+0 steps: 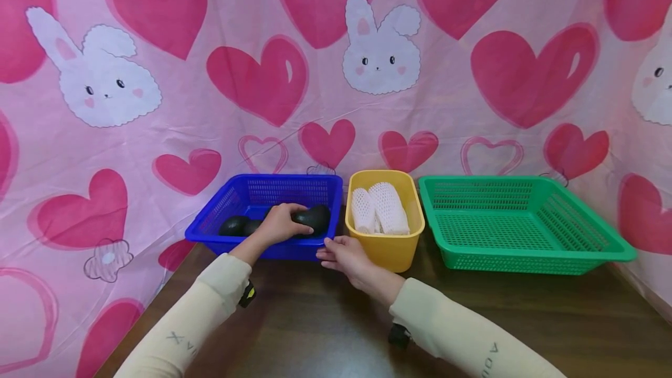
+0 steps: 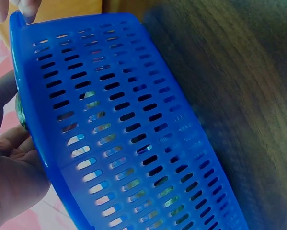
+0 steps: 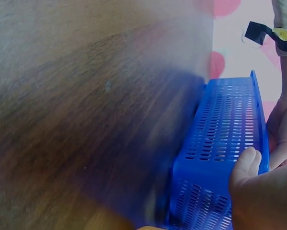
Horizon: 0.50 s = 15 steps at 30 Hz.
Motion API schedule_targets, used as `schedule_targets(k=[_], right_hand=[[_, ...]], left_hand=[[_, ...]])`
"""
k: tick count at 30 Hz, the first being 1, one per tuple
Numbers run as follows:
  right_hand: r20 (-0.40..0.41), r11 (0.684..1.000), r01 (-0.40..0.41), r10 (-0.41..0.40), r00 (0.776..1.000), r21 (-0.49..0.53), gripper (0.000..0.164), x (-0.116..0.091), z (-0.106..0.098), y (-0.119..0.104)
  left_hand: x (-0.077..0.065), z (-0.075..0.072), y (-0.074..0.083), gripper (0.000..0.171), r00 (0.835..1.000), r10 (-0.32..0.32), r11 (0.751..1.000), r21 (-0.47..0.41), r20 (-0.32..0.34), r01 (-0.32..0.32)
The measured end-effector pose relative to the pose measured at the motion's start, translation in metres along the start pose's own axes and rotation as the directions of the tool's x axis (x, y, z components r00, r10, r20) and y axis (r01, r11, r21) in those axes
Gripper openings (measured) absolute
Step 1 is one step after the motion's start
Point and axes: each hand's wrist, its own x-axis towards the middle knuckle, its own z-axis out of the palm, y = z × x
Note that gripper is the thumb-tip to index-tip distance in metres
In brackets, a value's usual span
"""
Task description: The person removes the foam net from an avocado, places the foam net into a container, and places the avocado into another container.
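Note:
A dark avocado (image 1: 317, 219) lies at the right end of the blue basket (image 1: 264, 177). My left hand (image 1: 282, 223) reaches over the basket's front rim and grips this avocado, thumb on the near side. Another dark avocado (image 1: 233, 226) rests at the basket's left end, with more dark fruit partly hidden beside my left hand. At the front right corner of the basket is my right hand (image 1: 346, 258), its fingers fairly straight and right at the rim. In the right wrist view, the right hand's fingertips (image 3: 248, 160) overlap the basket's outer corner.
A yellow bin (image 1: 385, 249) with white foam net sleeves (image 1: 388, 209) stands just right of the blue basket, behind my right hand. Farther right sits a green basket (image 1: 514, 261). All stand on a dark wooden table (image 1: 315, 319), against a pink heart-patterned cloth (image 1: 325, 104).

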Motion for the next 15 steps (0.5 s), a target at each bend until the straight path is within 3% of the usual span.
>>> schedule_targets(k=[15], right_hand=[[-0.038, 0.998, -0.040, 0.042, 0.998, 0.046, 0.026, 0.0011, 0.0032, -0.0017]], left_hand=[[0.0059, 0.0058, -0.0059, 0.056, 0.996, 0.020, 0.996, 0.081, 0.091, -0.028]])
